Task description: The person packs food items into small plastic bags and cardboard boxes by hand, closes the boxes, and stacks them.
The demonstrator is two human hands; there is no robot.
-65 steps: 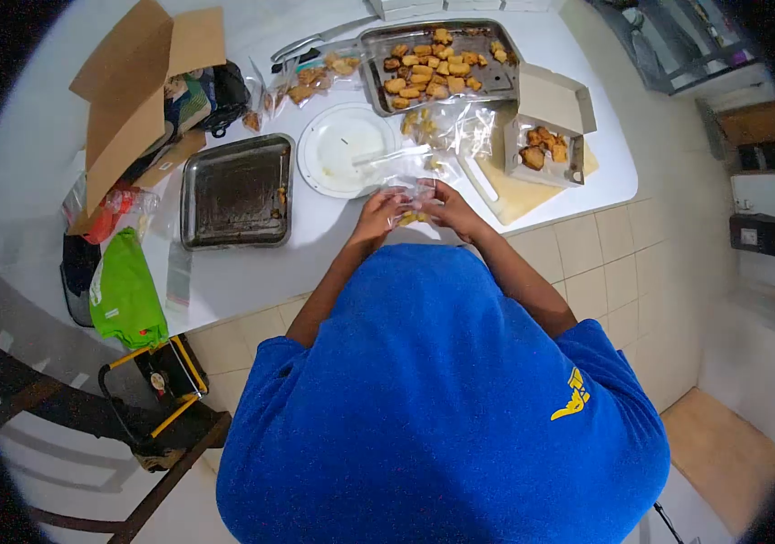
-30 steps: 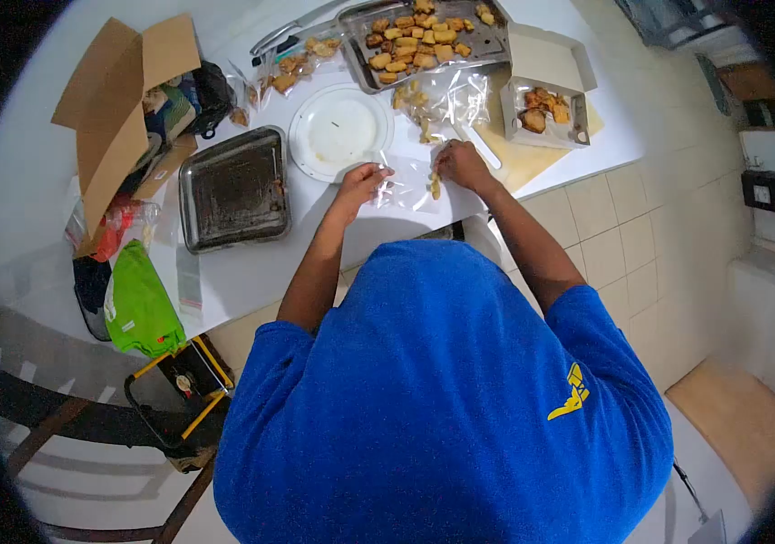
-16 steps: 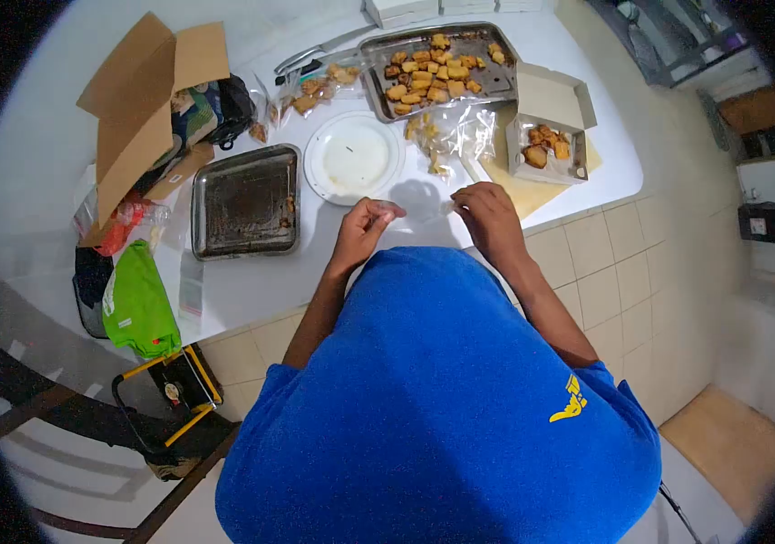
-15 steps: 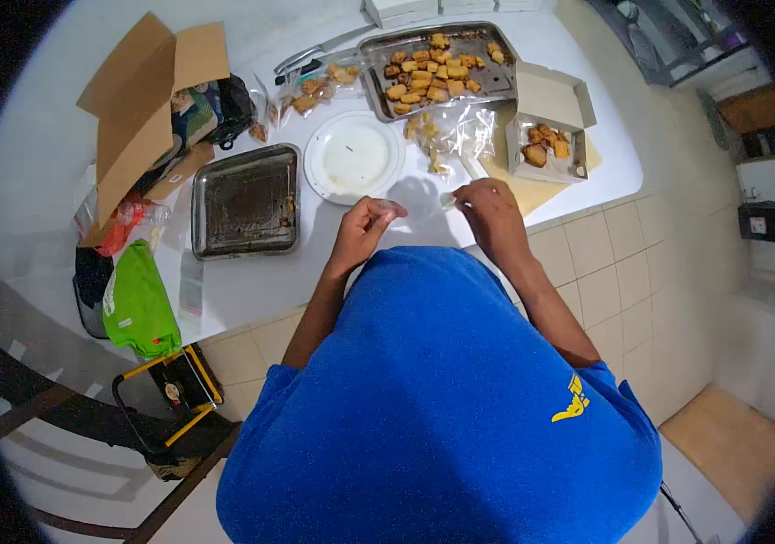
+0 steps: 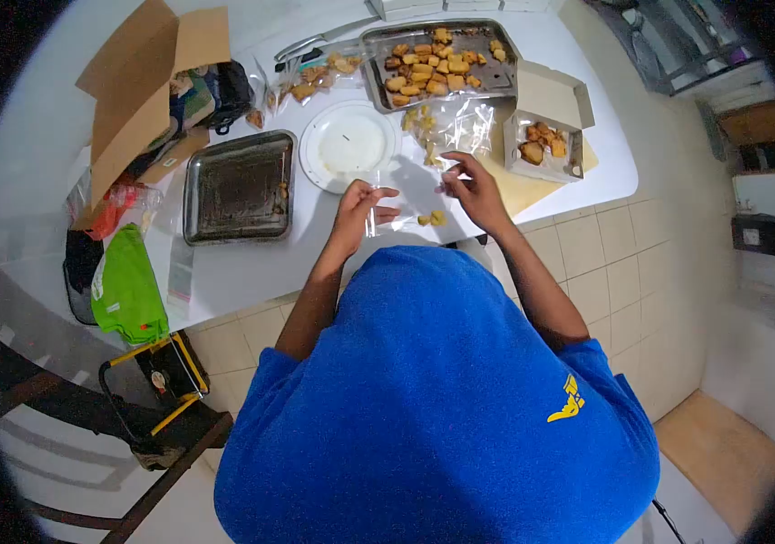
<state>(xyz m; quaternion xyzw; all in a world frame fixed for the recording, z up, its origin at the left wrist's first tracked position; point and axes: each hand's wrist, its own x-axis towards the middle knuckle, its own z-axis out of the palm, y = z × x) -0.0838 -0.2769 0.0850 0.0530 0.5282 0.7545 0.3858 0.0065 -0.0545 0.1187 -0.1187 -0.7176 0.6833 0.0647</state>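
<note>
My left hand (image 5: pixel 358 218) is closed on a clear plastic bag (image 5: pixel 373 223), held low over the table near the round white plate (image 5: pixel 313 145). My right hand (image 5: pixel 476 192) is to its right, thumb and forefinger apart, with nothing plain between them. Small yellow pieces (image 5: pixel 436 218) show between and below the hands; I cannot tell whether they lie on the table or inside clear film. Beyond my right hand are a heap of clear bags (image 5: pixel 465 125) and more small yellow pieces (image 5: pixel 419 120).
A metal tray (image 5: pixel 374 83) holds browned baked pieces, beside an open white box (image 5: pixel 532 170) with more. Left are a dark baking pan (image 5: pixel 233 186), a cardboard box (image 5: pixel 129 136) and a green bag (image 5: pixel 131 295). Filled bags (image 5: pixel 319 77) and a knife (image 5: pixel 342 32) lie behind.
My hands have drawn slightly apart and a clear bag now shows at my left hand. My right fingers have opened from a pinch on something whitish. Yellow pieces now show between the hands.
</note>
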